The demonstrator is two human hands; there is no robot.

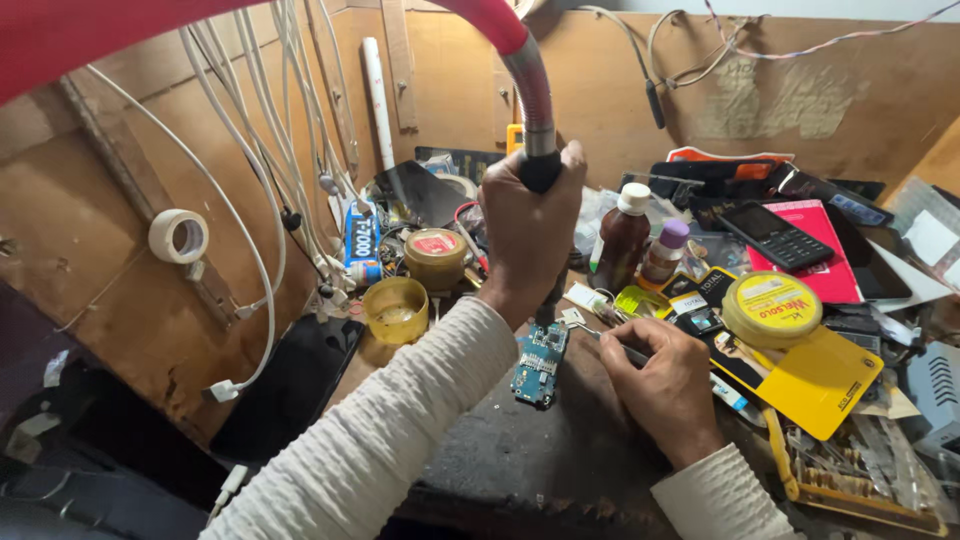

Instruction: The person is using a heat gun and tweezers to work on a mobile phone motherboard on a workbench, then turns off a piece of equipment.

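Left hand (pixel 528 235) fist clamped on hot-air handle (pixel 540 170) above blue circuit board (pixel 540 363) | right hand (pixel 665 385) pinching tweezers (pixel 610 342) just right of board

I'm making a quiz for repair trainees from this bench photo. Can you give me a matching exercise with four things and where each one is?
Things:
1. Circuit board
2. Tape roll
3. Keypad phone
4. Hose nozzle

Places:
A. On the red book at the right
B. Gripped in the left hand
C. Hanging on the wooden wall at the left
D. On the dark mat, just left of the right hand

Pairs: 1-D, 2-C, 3-A, 4-B
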